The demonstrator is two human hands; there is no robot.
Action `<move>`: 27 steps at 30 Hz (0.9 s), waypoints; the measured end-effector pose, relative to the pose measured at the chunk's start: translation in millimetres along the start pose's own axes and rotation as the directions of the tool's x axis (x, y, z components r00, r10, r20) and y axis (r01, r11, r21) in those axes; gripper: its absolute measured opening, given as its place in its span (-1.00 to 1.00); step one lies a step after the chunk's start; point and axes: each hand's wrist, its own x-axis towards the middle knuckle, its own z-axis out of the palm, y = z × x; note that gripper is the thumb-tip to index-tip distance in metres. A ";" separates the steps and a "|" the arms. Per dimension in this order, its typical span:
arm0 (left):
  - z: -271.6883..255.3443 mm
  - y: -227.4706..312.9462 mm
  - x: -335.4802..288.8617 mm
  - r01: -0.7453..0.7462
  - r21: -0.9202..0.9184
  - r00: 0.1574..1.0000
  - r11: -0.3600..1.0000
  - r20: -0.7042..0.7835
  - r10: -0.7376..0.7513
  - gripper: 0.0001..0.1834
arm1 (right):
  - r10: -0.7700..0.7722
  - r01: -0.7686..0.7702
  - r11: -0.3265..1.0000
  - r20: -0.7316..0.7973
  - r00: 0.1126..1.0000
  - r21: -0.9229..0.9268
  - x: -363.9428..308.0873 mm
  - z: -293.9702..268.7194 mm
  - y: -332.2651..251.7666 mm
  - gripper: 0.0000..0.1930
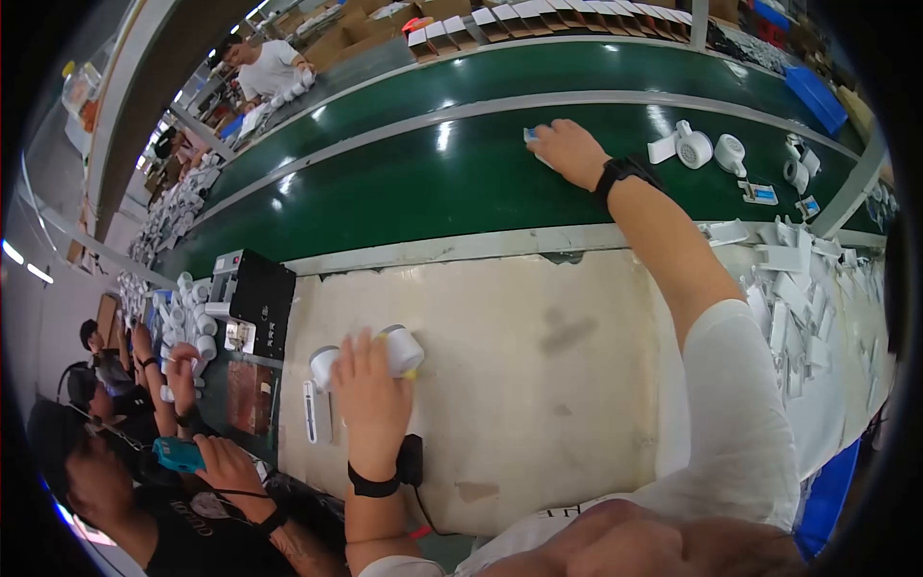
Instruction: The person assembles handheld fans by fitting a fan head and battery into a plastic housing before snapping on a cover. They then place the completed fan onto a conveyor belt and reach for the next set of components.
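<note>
My left hand, slightly blurred, has its fingers stretched out over the pale worktop. It lies between two white round housings, one housing by its left side and another housing by its fingertips; whether it presses on them is unclear. Beside it rests a white slotted strip. Far out over the green conveyor belt, my right hand has its fingers closed on a small blue-and-white piece, mostly hidden by the hand.
White fan-like units and blue-and-white pieces lie on the belt at right. White plastic parts are heaped right of the worktop. A black machine stands at left, near a co-worker holding a teal tool.
</note>
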 end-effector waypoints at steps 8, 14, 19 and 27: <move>25.4 68.7 54.3 -0.197 -0.768 0.980 0.610 -0.176 0.094 -0.16 | 0.298 -0.041 0.111 0.006 0.955 0.993 -72.5 -88.3 -21.0 -0.38; 30.2 113.6 51.7 -0.117 -0.970 0.989 0.214 -0.134 -0.069 -0.26 | 0.260 -0.102 -0.062 0.115 0.959 0.993 -162.1 -151.2 -78.5 -0.43; -1.4 131.8 18.0 0.465 -0.583 0.884 -0.667 0.265 0.384 -0.71 | 0.042 -0.339 -0.572 0.439 0.897 0.747 -246.3 -133.2 -75.3 -0.41; -36.8 147.4 -9.7 0.671 -0.323 0.739 -0.667 0.225 0.635 -0.85 | 0.430 -0.125 -0.292 0.247 0.868 0.948 -314.9 -139.2 -136.4 0.00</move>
